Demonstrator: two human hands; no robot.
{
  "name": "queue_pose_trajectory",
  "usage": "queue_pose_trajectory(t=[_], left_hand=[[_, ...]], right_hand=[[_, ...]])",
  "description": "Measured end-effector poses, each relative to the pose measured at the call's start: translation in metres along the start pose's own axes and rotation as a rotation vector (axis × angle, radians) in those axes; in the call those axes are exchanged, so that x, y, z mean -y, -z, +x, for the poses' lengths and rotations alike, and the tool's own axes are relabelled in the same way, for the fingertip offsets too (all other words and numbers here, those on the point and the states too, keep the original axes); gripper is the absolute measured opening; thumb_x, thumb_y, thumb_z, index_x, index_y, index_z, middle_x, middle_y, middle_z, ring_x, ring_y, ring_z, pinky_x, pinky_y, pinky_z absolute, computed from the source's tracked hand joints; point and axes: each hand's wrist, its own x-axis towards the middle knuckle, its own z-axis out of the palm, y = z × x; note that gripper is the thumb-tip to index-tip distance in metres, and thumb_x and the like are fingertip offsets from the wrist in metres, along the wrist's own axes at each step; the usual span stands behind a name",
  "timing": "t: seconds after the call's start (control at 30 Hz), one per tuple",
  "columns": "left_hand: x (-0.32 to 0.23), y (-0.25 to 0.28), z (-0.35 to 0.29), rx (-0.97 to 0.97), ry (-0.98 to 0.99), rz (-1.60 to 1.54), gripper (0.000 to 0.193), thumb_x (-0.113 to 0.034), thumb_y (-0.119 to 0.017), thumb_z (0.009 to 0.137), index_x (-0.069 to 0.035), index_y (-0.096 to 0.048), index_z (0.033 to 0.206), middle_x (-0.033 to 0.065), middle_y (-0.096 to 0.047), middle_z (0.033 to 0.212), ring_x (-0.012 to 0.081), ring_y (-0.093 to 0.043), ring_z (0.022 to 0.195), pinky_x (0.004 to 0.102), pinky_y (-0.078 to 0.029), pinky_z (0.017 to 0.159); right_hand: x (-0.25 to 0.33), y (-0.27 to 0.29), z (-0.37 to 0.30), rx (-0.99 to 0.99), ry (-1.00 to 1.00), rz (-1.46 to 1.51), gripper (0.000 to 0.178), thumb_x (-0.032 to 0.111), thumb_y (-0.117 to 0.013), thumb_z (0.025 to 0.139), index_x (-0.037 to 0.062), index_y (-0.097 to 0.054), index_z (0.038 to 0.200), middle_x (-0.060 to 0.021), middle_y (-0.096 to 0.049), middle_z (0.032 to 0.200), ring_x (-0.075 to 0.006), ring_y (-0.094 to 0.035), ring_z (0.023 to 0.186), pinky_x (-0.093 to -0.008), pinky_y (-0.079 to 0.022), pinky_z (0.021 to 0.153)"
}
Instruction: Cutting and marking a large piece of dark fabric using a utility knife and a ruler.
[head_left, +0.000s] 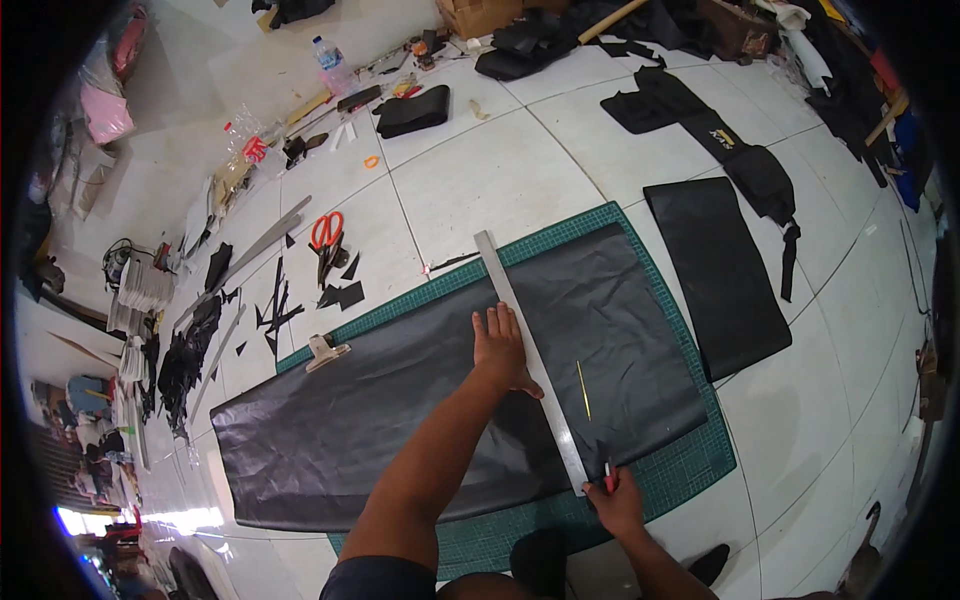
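Note:
A long steel ruler (541, 372) lies across a wide sheet of black leather-like material (400, 410), which rests on a green cutting mat (690, 465). My left hand (503, 348) presses flat on the sheet along the ruler's left edge, fingers stretched out and thumb against the ruler. By the ruler's near end, my right hand (618, 505) is closed round a small red cutter knife (610, 478); its tip is too small to make out. A thin yellow stick (583, 390) lies on the sheet right of the ruler. A metal clip (326, 352) grips the sheet's far left edge.
Right of the mat lies a folded black panel (720, 275), with black straps (720, 130) beyond it. Orange-handled scissors (327, 235) and black scraps (343, 295) lie on the tiled floor at the far left. A black roll (413, 110) and a plastic bottle (330, 60) are farther back.

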Motion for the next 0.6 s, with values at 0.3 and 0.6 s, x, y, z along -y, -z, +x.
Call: queue_pose_trajectory(t=[0.3,0.6], left_hand=[[0.002,-0.006,0.001,-0.016,0.006,-0.026,0.159,-0.079,-0.081,0.04,0.009,-0.011,0.152,0.0273,-0.014,0.16,0.04,-0.016,0.149,0.0584,-0.012,0.118],[0.002,-0.006,-0.003,-0.043,0.003,-0.086,0.159,-0.074,-0.083,0.041,0.01,-0.008,0.152,0.0257,-0.01,0.161,0.0391,-0.015,0.149,0.0608,-0.013,0.117]], right_hand=[[0.118,-0.018,0.111,-0.09,0.358,-0.064,0.041,0.019,-0.075,0.078,0.0016,-0.051,0.107,-0.0214,-0.063,0.103,-0.0412,-0.062,0.097,-0.0477,-0.049,0.083],[0.131,-0.027,0.113,-0.021,0.371,-0.172,0.048,0.016,-0.077,0.076,0.0019,-0.049,0.112,-0.0225,-0.063,0.105,-0.0407,-0.063,0.1,-0.0473,-0.051,0.085]])
